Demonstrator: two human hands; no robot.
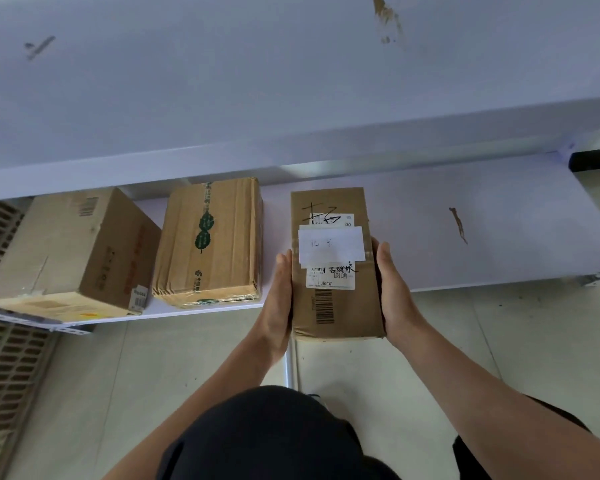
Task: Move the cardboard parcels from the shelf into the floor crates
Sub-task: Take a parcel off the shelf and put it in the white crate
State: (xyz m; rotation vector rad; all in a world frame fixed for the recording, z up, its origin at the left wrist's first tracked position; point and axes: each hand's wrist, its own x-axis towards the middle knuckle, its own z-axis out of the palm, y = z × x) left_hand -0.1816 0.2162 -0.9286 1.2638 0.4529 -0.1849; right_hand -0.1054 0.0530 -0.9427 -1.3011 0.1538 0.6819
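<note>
A long narrow cardboard parcel (336,308) with white labels and a barcode sticks out over the front edge of the white lower shelf (465,223). My left hand (279,296) presses flat against its left side. My right hand (394,289) presses against its right side, fingers fairly straight. Two more parcels sit on the shelf to the left: one with green leaf print (208,244) and a larger brown box (73,254) at the shelf's left end.
A white upper shelf (291,81) overhangs the lower one. A brown perforated plastic crate (4,375) stands on the tiled floor at far left. A white shelf post (290,365) runs down below the held parcel. My dark-clothed knees fill the bottom centre.
</note>
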